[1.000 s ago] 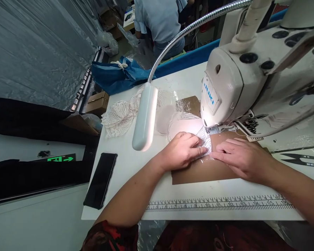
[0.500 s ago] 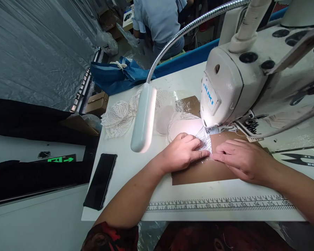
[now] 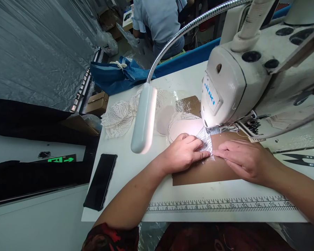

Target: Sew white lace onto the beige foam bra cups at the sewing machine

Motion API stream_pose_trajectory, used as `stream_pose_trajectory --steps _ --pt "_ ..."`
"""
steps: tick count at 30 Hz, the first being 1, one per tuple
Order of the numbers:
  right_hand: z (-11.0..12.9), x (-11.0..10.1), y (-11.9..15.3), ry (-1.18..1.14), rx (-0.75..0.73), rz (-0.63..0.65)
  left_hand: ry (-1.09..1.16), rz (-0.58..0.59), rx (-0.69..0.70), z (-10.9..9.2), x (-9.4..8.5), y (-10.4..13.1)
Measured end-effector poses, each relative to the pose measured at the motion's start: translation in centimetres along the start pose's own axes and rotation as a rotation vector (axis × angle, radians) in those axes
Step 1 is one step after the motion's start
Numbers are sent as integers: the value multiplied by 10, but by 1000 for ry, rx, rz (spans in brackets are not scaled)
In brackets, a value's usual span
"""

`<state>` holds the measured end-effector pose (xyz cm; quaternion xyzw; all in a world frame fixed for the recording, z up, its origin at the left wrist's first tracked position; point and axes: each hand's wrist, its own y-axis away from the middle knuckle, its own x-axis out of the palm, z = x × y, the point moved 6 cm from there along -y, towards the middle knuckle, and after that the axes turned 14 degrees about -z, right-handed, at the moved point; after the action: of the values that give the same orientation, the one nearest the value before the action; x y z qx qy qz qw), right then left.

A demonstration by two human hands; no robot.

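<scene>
Under the needle area of the white sewing machine [image 3: 223, 87] lies a piece of white lace fabric [image 3: 206, 138], joined to a pale pink cup piece [image 3: 185, 128] with a lace border. My left hand [image 3: 184, 152] rests over this lace, fingers curled and thumb tip on its near edge. Closed up, with its fingertips at the same edge, my right hand [image 3: 244, 158] meets the left thumb. A small corner of the fabric pokes out below the fingertips. Beneath both hands is a brown sheet [image 3: 199, 176].
A lamp [image 3: 143, 120] on a bendy neck hangs over the table's left part. Behind it lie white lace pieces [image 3: 117, 115]. A black phone [image 3: 101, 182] is at the left edge, thread snips [image 3: 305, 160] at the right. A ruler strip [image 3: 222, 205] runs along the front. Another person [image 3: 159, 24] sits beyond.
My right fingers have straightened slightly toward the left thumb, and a little fabric corner now shows below the fingertips. The lace and my left hand have barely moved.
</scene>
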<state>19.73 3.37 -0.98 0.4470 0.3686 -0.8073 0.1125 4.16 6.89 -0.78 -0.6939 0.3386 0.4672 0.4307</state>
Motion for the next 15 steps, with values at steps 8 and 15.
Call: stream_pose_trajectory --steps 8,15 --pt "7 7 3 97 -101 26 10 -77 -43 -1 -7 -3" --pt "9 2 -2 65 -97 22 -82 -53 -122 1 -1 -12"
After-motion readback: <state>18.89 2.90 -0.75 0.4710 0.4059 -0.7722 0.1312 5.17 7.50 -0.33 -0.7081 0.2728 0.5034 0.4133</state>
